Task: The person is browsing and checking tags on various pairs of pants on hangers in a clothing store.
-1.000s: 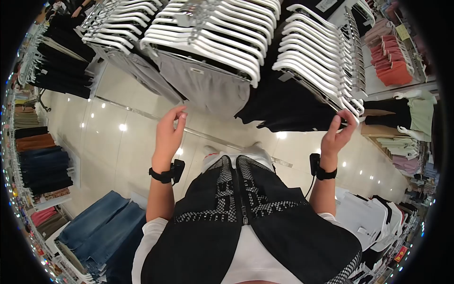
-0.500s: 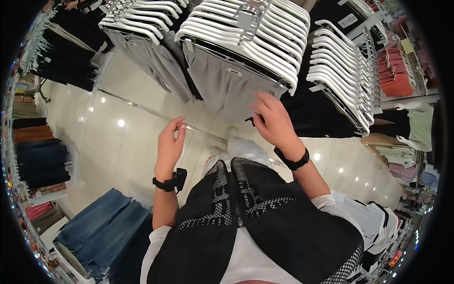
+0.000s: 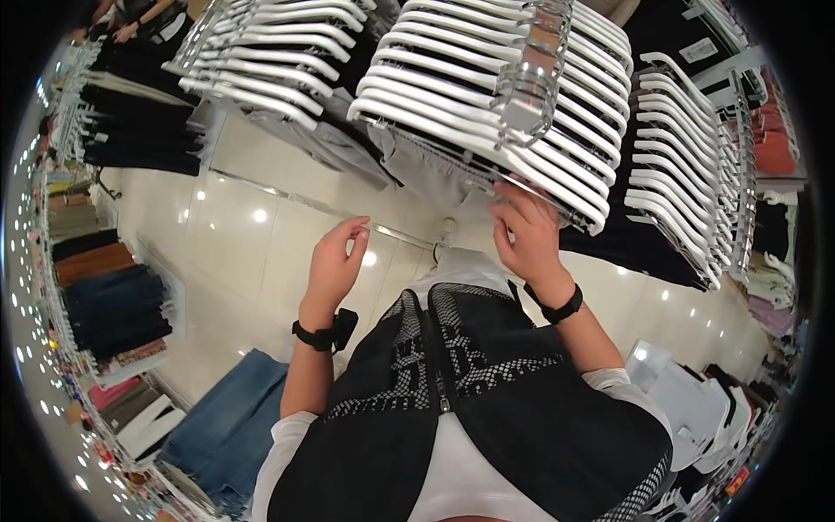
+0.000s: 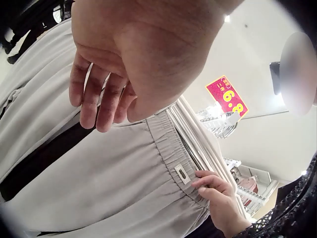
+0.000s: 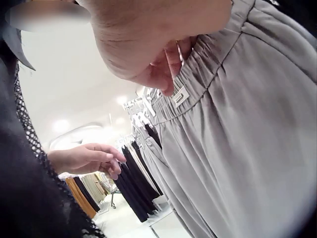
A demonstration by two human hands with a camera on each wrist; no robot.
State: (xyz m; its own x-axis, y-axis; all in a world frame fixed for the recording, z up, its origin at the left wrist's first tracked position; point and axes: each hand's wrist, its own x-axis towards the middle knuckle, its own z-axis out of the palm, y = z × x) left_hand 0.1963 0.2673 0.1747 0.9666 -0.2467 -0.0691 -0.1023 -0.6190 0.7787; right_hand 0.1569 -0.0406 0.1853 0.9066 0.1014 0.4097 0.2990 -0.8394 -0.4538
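Observation:
Grey trousers with a gathered waistband and a small label hang from white hangers. At the waistband near that label, my right hand touches the cloth with its fingertips; in the head view its thumb stands apart from the fingers. The right wrist view shows the same hand over the waistband, some fingers partly hidden. My left hand is in the air over the floor, fingers loosely bent and holding nothing; in the left wrist view this hand is in front of the grey cloth.
More white hangers with black garments stand to the right, others to the left. Blue jeans lie lower left, white garments lower right. A red price sign hangs above. Another person's arm shows upper left.
My right hand has moved left from the black garments to the grey waistband. The racks have shifted rightward in the head view. My left hand keeps nearly the same pose.

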